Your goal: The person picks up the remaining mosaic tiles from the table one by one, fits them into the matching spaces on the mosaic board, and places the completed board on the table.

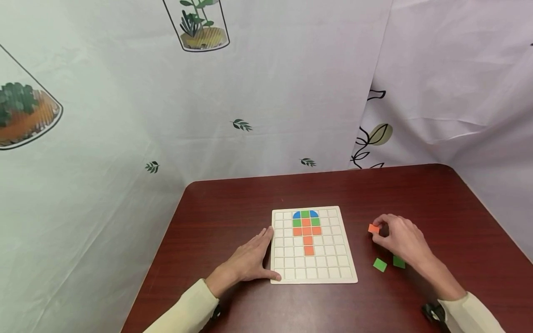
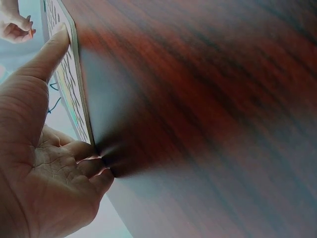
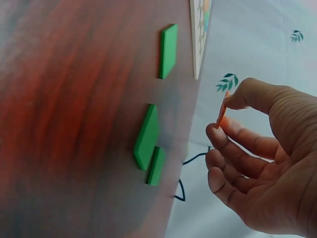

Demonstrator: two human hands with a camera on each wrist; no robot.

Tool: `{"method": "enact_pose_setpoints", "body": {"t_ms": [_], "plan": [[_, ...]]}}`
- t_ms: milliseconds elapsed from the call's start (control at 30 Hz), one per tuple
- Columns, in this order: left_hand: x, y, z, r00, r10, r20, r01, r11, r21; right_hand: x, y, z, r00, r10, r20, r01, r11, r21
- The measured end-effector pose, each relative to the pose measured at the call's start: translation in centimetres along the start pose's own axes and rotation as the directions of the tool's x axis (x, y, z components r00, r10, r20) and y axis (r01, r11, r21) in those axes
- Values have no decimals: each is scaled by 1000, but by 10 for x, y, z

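A white gridded board (image 1: 333, 261) lies on the table with blue, green and orange tiles (image 1: 307, 231) set in its upper middle cells. My left hand (image 1: 245, 261) rests against the board's left side, fingers extended along the edge and thumb on the lower left corner. To the right of the board, my right hand (image 1: 404, 238) pinches a square orange tile (image 1: 373, 229) between thumb and fingertips, above the table in the right wrist view. Near that hand lie a green tile (image 1: 380, 265) and another green tile (image 1: 399, 262); a third, smaller-looking green piece (image 3: 156, 167) shows in the right wrist view.
The dark red-brown wooden table (image 1: 216, 217) has rounded far corners. Behind it and along its sides hangs a pale curtain (image 1: 266, 92) printed with plants and leaves. Black wrist straps (image 1: 433, 312) show at the sleeves.
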State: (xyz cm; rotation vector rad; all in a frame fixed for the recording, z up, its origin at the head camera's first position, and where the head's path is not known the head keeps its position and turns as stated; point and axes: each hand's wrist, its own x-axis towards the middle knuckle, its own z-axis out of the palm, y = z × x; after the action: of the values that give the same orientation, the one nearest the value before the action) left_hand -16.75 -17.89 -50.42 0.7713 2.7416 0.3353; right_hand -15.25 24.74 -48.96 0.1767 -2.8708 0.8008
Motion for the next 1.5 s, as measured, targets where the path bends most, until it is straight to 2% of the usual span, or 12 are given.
{"method": "enact_pose_setpoints", "body": {"t_ms": [367,700,1000,1500], "plan": [[0,0,1,1000,6,-3,-6,1000,-1,7,-5,-9,997,-24,-67,24,1000,-9],[1,-1,1,1000,3,1,-3,1000,-6,13,-12,-13,996,-25,-80,26,1000,1],[1,-2,1,1000,8,2,-8,1000,2,14,-18,-12,993,-59,-104,59,998,3],[1,-2,1,1000,10,-6,-10,1000,-2,20,-35,-6,995,-69,-72,70,997,12]]}}
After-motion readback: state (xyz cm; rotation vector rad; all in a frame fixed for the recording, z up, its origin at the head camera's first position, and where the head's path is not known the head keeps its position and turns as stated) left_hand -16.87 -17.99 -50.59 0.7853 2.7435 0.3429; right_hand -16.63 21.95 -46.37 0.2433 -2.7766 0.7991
